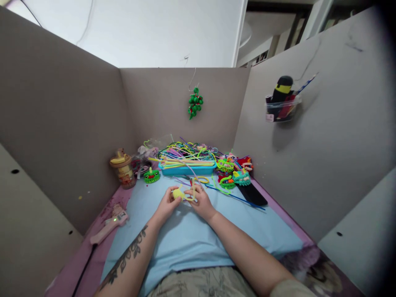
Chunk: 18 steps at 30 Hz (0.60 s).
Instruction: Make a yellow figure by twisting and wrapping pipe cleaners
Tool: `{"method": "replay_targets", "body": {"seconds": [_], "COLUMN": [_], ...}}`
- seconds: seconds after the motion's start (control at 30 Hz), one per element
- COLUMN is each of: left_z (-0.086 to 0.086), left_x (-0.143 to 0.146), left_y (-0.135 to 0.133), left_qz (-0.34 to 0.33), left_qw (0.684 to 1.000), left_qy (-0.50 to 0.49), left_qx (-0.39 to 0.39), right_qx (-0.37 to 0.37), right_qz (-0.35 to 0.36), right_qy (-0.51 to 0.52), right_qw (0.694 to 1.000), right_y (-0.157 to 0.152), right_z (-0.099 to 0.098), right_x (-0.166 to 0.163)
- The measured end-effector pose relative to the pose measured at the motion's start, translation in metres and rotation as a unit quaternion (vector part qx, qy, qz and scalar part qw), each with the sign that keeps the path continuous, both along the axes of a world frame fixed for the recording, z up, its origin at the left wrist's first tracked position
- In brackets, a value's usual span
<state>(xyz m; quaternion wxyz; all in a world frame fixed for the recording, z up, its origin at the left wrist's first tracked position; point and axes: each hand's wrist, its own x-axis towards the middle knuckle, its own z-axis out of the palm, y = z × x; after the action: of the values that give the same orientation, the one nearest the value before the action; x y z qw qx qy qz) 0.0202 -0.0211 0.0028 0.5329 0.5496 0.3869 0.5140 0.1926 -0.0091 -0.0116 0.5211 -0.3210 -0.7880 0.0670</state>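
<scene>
While two hands [185, 201] pinch one yellow pipe-cleaner piece [179, 192], one glue gun [109, 226] lies left.

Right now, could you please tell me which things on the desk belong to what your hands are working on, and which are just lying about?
In hand:
- left hand and right hand, both on the yellow pipe-cleaner piece
- blue tray of pipe cleaners

Lying about:
- pink glue gun
- jar
- green frog figure
- green ornament on the wall
- wall cup of pens

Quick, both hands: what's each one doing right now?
Left hand: closed on the yellow pipe-cleaner piece.
Right hand: fingers pinching the same piece from the other side.
</scene>
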Motion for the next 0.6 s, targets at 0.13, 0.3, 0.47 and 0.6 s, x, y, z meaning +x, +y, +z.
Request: {"method": "replay_targets", "body": {"seconds": [0.13, 0.3, 0.47, 0.6], "left_z": [-0.0072, -0.0102, -0.0055, -0.0050], "left_x": [0.0001, -0.0030, -0.0079, -0.0097], "left_y": [0.0018, 0.0006, -0.0051, -0.0049], "left_qz": [-0.024, -0.016, -0.010, 0.009], "left_qw": [1.000, 0.990, 0.961, 0.952], "left_qy": [0.005, 0.096, 0.211, 0.236], "left_qx": [0.019, 0.100, 0.176, 0.195], "right_qx": [0.015, -0.016, -0.042, -0.056], "right_qz": [-0.002, 0.004, -0.014, -0.015], "right_qy": [-0.024, -0.012, -0.019, -0.014], "right_qw": [1.000, 1.000, 0.999, 0.998], "right_y": [-0.0031, -0.0074, -0.0083, -0.0079], "right_z": [0.0016, 0.0054, 0.0042, 0.0029], "right_x": [-0.0022, -0.0036, -0.0066, -0.0075]}}
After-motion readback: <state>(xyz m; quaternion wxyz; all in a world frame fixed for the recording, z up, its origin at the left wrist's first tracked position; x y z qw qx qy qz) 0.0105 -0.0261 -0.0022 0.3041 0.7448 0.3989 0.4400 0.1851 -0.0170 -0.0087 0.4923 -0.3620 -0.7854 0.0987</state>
